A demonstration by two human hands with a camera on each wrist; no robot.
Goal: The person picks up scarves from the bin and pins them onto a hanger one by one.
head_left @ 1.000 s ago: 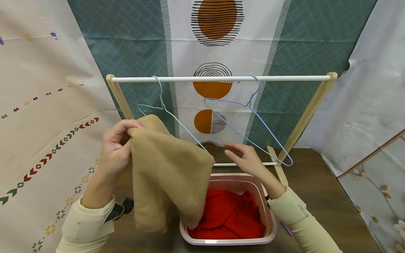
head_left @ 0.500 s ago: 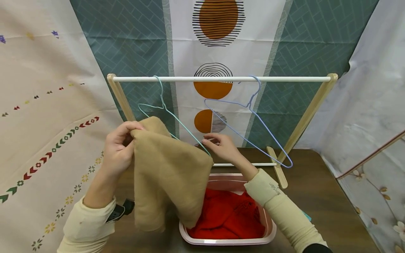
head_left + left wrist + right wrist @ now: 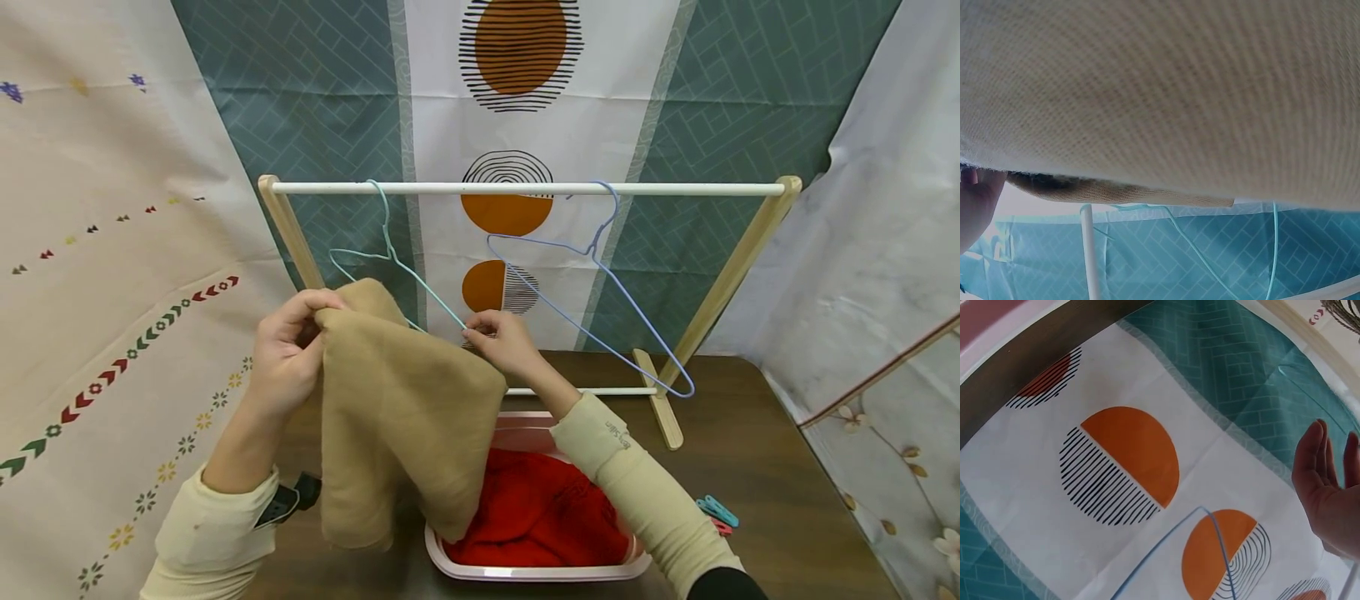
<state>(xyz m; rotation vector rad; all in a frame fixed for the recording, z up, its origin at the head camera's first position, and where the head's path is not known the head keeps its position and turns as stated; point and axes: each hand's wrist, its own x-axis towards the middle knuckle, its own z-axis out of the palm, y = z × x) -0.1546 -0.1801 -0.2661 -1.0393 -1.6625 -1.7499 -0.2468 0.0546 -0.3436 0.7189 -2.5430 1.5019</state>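
Left-hand grip: we see the left hand [image 3: 288,354] holding the upper left edge of a tan woven cloth [image 3: 408,400].
Cloth's lie: from that grip it spreads right and drapes downward, in front of the lower part of a mint wire hanger [image 3: 427,288].
Right-hand grip: the right hand [image 3: 504,340] has its fingertips narrowed at the hanger's sloping arm; we cannot tell whether they pinch the wire.
Hanger's slope: down and rightward from the hook to the right hand, the nearer one to that arm.
Top rail [image 3: 697,189]: it carries the mint hanger near its left end and a periwinkle hanger [image 3: 637,307] right of its middle.
Pink basin [image 3: 540,574]: on the table [image 3: 780,467], right of the cloth, with red fabric [image 3: 525,508] inside.
Clothespins [image 3: 722,512]: toward the table's right edge.
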